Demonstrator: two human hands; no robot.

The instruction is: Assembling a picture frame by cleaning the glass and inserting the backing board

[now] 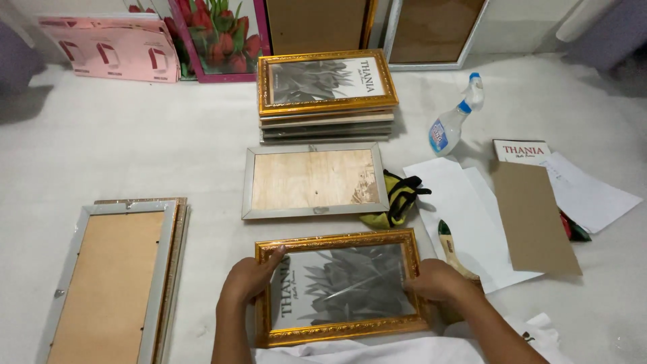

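Item in hand: a rectangular gold ornate picture frame (340, 286) with a grey leaf print under glass, lying face up on the white bench (121, 148) directly in front of the person. The left hand (248, 278) is pressing on the frame's left edge, its grip apart with fingers flat over the moulding; the right hand (437, 280) is resting on the right edge, fingers curled over the moulding, clamped lightly on it as far as can be seen. Just beyond is lying a silver-edged frame turned face down, its pale wooden backing (313, 180) showing. Behind that, a stack of frames topped by a second gold one (327, 84) is sitting. To the left, a long silver frame with brown backing (111, 283) is lying face down. To the right are lying white paper sheets (465, 216), a brown cardboard panel (536, 219), a clear spray bottle with a blue nozzle (453, 121), and a yellow-green cloth (397, 202) touching the face-down frame.
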